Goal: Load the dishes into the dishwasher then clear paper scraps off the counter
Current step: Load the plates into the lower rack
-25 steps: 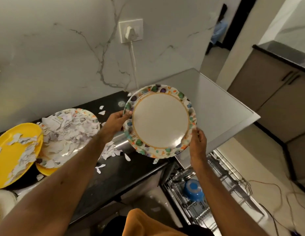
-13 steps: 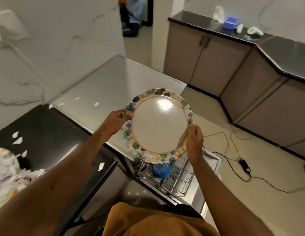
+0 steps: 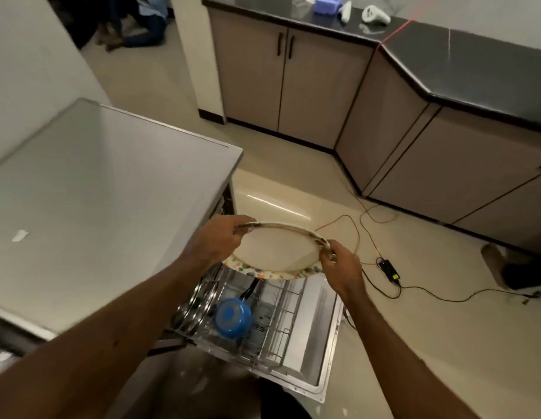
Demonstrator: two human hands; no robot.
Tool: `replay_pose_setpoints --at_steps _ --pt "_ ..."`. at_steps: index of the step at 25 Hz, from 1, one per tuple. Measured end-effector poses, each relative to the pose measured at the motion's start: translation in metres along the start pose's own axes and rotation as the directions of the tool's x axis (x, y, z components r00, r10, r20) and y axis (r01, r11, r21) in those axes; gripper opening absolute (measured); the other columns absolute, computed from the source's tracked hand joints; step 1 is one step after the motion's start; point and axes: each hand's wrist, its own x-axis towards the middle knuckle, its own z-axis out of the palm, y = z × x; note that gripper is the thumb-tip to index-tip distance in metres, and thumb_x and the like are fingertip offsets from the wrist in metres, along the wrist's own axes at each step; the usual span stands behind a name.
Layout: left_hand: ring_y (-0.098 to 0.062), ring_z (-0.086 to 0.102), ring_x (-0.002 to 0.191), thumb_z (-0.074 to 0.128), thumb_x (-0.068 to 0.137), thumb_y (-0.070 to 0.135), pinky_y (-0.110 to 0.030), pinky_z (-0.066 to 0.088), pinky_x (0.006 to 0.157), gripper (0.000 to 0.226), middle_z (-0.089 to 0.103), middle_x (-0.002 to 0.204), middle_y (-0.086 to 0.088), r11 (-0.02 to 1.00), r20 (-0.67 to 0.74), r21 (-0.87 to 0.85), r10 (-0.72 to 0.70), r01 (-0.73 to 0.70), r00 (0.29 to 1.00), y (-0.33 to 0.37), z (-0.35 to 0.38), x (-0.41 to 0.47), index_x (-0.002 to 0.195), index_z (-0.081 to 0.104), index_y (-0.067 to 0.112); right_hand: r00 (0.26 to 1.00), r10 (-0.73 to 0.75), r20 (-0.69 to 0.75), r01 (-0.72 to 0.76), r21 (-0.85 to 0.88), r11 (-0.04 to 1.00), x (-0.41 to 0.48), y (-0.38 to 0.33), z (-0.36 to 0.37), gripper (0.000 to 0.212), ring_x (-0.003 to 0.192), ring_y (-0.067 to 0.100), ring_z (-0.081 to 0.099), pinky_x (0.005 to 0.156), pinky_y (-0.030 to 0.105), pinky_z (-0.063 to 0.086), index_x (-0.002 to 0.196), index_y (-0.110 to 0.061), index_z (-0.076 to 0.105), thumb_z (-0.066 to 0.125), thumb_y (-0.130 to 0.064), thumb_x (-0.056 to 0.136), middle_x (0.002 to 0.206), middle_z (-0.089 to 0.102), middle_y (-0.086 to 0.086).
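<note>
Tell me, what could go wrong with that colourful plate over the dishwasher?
1. The plate is held only by its rim, left hand on one side, right hand on the other, above the open rack. If a hand slips, it might drop and chip.
2. A blue pan sits in the rack below; the plate could bump it going in.
3. A corded adapter lies on the floor beside the dishwasher; a foot might catch on it.

Left hand (image 3: 213, 241) and right hand (image 3: 343, 266) curled, forearms outstretched

Beige floor (image 3: 414, 343), brown cabinets (image 3: 293, 86) under black countertop (image 3: 474, 55).
</note>
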Motion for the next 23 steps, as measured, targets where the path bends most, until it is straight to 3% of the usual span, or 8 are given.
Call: replay_pose_setpoints --at_steps 3,6,9,12,18,23 --pt "-0.009 0.070 0.099 0.059 0.094 0.042 -0.038 0.059 0.089 0.029 0.076 0.109 0.018 0.997 0.032 0.076 0.019 -0.021 0.999 -0.011 0.059 0.042 0.121 0.070 0.045 0.995 -0.008 0.104 0.029 -0.207 0.978 0.039 0.044 0.008 0.024 0.094 0.021 0.070 0.076 0.035 0.057 0.124 -0.031 0.069 0.055 -0.031 0.105 0.102 0.076 -0.003" --pt "-0.013 0.071 0.101 0.057 0.098 0.034 -0.035 0.058 0.092 0.032 0.076 0.115 0.013 0.990 0.064 0.140 0.002 -0.011 0.998 -0.027 0.115 0.069 0.125 0.071 0.042 0.985 0.000 0.173 0.057 -0.326 0.944 0.063 0.086 0.036 0.032 0.101 0.026 0.068 0.079 0.035 0.052 0.136 -0.033 0.065 0.053 -0.034 0.105 0.111 0.075 0.001" --pt "-0.018 0.070 0.104 0.060 0.100 0.022 -0.032 0.055 0.096 0.033 0.075 0.121 0.005 0.982 0.084 0.185 0.003 -0.019 0.996 -0.052 0.164 0.096 0.130 0.071 0.033 0.981 0.004 0.196 0.066 -0.351 0.934 0.080 0.127 0.070 0.038 0.102 0.029 0.067 0.080 0.036 0.052 0.136 -0.033 0.065 0.055 -0.018 0.103 0.112 0.075 0.005" --pt "-0.018 0.066 0.103 0.061 0.100 0.026 -0.037 0.054 0.097 0.034 0.074 0.116 0.005 0.940 0.132 0.338 -0.005 -0.040 0.991 -0.072 0.193 0.121 0.133 0.067 0.035 0.981 0.024 0.192 0.049 -0.365 0.930 0.093 0.160 0.095 0.044 0.100 0.028 0.067 0.077 0.036 0.051 0.136 -0.033 0.064 0.054 -0.009 0.101 0.112 0.075 0.005" --pt "-0.014 0.063 0.082 0.056 0.103 0.029 -0.040 0.060 0.077 0.032 0.070 0.096 0.008 0.889 0.165 0.458 -0.068 -0.015 0.984 -0.088 0.221 0.171 0.131 0.066 0.039 0.982 0.041 0.182 0.032 -0.379 0.925 0.135 0.187 0.117 0.040 0.085 0.023 0.056 0.069 0.031 0.041 0.135 -0.027 0.062 0.049 -0.006 0.104 0.104 0.071 0.007" --pt "-0.019 0.064 0.089 0.053 0.105 0.021 -0.039 0.060 0.081 0.037 0.070 0.105 0.002 0.864 0.199 0.502 -0.063 -0.047 0.978 -0.104 0.235 0.191 0.137 0.062 0.036 0.974 0.061 0.220 0.036 -0.411 0.911 0.155 0.197 0.128 0.040 0.085 0.024 0.055 0.068 0.034 0.044 0.134 -0.028 0.061 0.047 -0.006 0.103 0.104 0.070 0.009"
